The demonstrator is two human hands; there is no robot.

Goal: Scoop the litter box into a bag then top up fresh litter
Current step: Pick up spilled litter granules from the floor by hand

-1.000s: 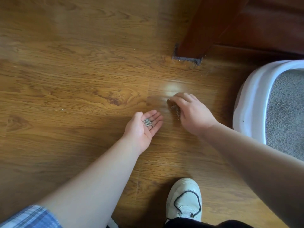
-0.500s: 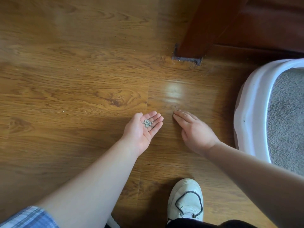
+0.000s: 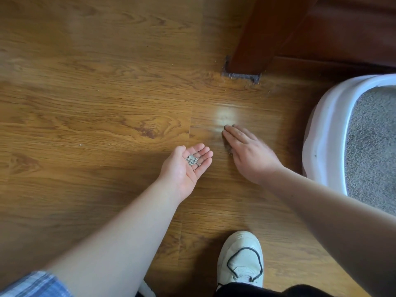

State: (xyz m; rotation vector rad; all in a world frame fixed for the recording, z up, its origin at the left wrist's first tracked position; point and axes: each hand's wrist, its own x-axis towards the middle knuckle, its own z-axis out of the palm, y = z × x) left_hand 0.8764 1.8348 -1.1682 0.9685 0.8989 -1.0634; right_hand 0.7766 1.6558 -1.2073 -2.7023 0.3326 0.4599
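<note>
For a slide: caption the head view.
Left hand cups litter granules; right hand, fingers straight, at wood floor beside litter box.

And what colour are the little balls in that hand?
Grey litter pellets, seen in the head view.

Home, room inside house. Floor [image 3: 85,103] of brown wood-look planks, shiny, with pale light spot. Dark red-brown wood leg [image 3: 252,39] of big furniture stands on floor at top, grey fuzzy pad [image 3: 242,76] under it. White plastic litter box [image 3: 321,133] sits on floor at right, grey litter [image 3: 375,136] inside: pet thing, found in homes. Small crumbs [image 3: 235,90] lie scattered on planks near leg. Person wears white shoe [image 3: 242,254] with black lace, blue checked sleeve [image 3: 32,284]: everyday clothes.
</note>
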